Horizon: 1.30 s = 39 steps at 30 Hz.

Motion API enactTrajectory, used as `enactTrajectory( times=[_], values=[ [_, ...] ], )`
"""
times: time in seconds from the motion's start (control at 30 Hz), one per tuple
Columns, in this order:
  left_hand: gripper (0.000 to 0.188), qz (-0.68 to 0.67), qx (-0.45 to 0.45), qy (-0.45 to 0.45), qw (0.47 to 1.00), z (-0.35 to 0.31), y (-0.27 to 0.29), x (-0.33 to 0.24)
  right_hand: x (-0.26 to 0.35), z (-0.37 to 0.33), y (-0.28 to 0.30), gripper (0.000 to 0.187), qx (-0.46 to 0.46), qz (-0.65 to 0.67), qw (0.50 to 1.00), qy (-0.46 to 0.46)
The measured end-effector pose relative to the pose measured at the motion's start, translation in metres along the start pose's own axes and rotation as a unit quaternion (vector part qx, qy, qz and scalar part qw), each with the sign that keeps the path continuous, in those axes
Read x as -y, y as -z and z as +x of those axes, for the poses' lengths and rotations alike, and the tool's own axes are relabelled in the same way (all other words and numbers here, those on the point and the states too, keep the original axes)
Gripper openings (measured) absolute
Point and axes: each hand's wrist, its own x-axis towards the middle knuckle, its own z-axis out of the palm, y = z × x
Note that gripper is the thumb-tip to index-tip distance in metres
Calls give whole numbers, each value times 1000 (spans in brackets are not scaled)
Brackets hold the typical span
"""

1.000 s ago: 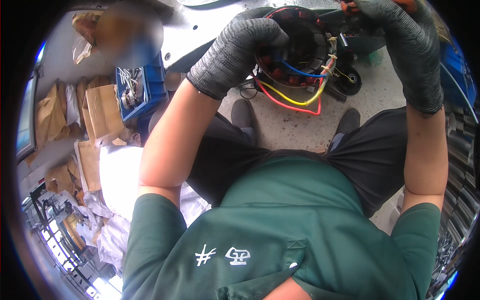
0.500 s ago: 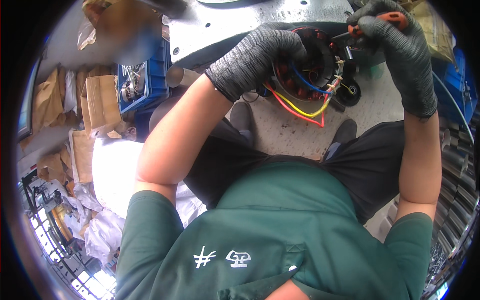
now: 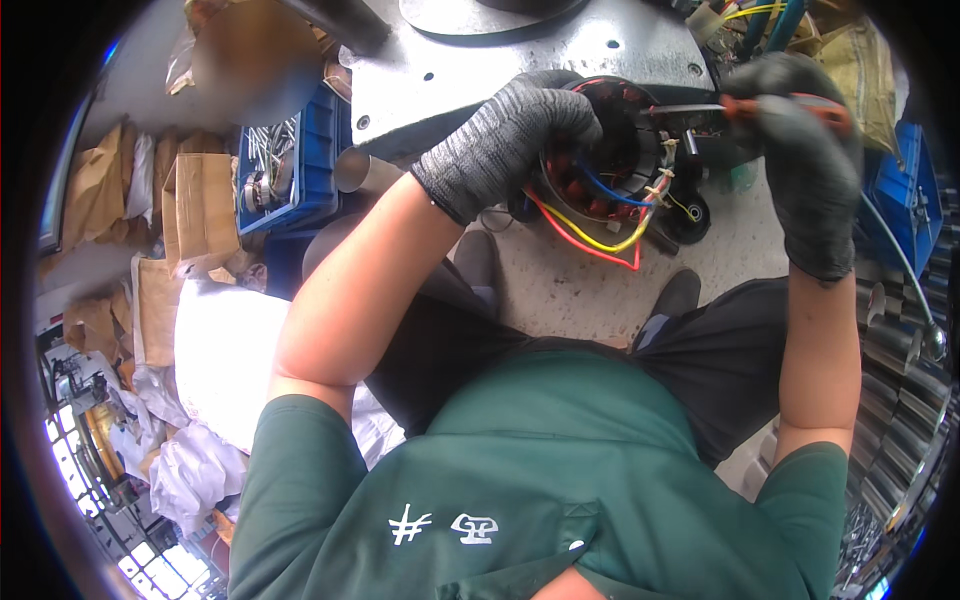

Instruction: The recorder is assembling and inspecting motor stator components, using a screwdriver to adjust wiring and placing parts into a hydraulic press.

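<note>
A motor stator [image 3: 648, 185], a ring with copper windings, sits at the near edge of the grey metal plate. My left hand [image 3: 520, 130], in a grey-black glove, grips its left rim with the fingers curled over the top. Blue, yellow and red lead wires [image 3: 610, 243] loop out from its lower side. In my gloved right hand [image 3: 805, 150], slightly blurred, is a screwdriver [image 3: 740, 108] with an orange-red handle. Its shaft points left, and its tip is by the upper right rim of the stator; whether it touches I cannot tell.
The metal plate [image 3: 460, 85] carries a round disc at the far side. A blue crate [image 3: 318, 160] with metal parts stands at left beside cardboard boxes [image 3: 205, 200]. Rows of metal cylinders [image 3: 890, 350] lie at right, below another blue bin [image 3: 905, 185]. A black round part [image 3: 690, 215] is near the stator.
My right hand has moved down with the screwdriver, whose shaft now lies nearly level across the stator's upper right rim. My left hand keeps its hold. The whole view has shifted slightly.
</note>
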Motion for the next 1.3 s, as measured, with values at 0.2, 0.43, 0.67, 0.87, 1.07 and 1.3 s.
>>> enactTrajectory(
  times=[0.2, 0.43, 0.67, 0.87, 1.07, 1.3],
  values=[
    [34, -133, -1, -10, 991, -3, 5, -5, -3, 10, 28, 26, -113, 52, 989, 82],
    [63, -353, 66, -41, 932, -3, 2, -7, -30, 8, -20, 43, 9, -324, 938, 119],
    [84, -341, 34, -84, 936, 3, -5, -5, -35, 1, -42, 49, -16, -233, 968, 88],
    [111, -194, 44, -118, 973, -8, 1, -14, -37, -3, -41, 44, -7, -144, 989, 36],
    [123, -116, 4, -230, 966, 4, 1, -11, -32, -6, -45, 52, -4, 7, 999, -47],
    [133, 62, 51, -384, 920, 4, 4, -5, -20, -2, -46, 41, -34, 236, 959, -153]
  ],
)
